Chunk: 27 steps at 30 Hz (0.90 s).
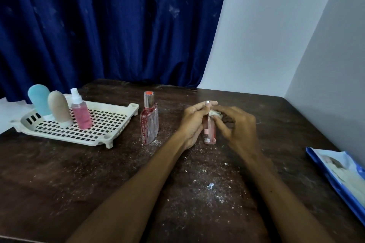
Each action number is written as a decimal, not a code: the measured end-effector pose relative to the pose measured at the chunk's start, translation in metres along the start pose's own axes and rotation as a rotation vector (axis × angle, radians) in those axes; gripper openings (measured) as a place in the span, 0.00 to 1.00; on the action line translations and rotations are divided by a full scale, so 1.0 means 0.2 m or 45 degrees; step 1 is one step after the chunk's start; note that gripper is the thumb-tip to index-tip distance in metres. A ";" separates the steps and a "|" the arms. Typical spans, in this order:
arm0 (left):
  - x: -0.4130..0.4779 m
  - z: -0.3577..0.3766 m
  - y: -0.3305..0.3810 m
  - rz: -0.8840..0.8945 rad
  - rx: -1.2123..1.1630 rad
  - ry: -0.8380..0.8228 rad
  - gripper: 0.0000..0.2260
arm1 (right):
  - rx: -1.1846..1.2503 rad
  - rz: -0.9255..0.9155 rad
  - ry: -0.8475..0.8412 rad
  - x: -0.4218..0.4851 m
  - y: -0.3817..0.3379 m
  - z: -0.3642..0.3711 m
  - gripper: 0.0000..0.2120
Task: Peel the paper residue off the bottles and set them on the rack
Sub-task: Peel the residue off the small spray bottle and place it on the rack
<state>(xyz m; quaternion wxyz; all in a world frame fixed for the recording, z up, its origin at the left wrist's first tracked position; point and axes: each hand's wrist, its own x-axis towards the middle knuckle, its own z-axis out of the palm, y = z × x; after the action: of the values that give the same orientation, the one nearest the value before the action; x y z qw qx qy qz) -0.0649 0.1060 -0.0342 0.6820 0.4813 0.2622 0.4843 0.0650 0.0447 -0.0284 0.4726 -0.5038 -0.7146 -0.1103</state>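
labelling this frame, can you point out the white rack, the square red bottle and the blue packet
white rack (102,124), head view, bare grid floor
square red bottle (149,126), head view, glass body
blue packet (339,175), head view, printed face

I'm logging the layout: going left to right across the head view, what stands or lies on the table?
Blue tube → beige tube → pink spray bottle → square perfume bottle → left hand → right hand → blue packet.
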 end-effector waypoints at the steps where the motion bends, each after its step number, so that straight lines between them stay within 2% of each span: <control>1: 0.00 0.00 0.00 0.000 0.004 0.000 0.12 | 0.004 -0.006 0.005 0.00 0.00 0.00 0.12; 9: 0.00 -0.01 -0.01 -0.004 -0.080 0.094 0.13 | 0.098 0.038 -0.289 -0.03 0.02 -0.01 0.10; 14: 0.00 0.00 -0.01 0.005 -0.013 0.022 0.12 | 0.033 -0.024 -0.059 0.00 0.02 0.00 0.10; 17: 0.00 0.00 0.00 0.004 0.001 0.010 0.12 | 0.040 -0.030 -0.029 -0.01 0.02 0.00 0.11; 23: 0.01 -0.03 0.00 -0.037 0.006 0.108 0.11 | 0.101 0.022 -0.322 -0.02 0.02 -0.01 0.08; 27: 0.01 -0.03 0.00 -0.054 0.011 0.143 0.13 | 0.124 0.024 -0.360 -0.02 0.02 -0.02 0.07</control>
<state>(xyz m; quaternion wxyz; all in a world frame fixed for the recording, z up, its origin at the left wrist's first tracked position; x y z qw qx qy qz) -0.0693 0.1107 -0.0368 0.6741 0.4507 0.3124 0.4948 0.0709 0.0410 -0.0301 0.3921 -0.4976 -0.7737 0.0010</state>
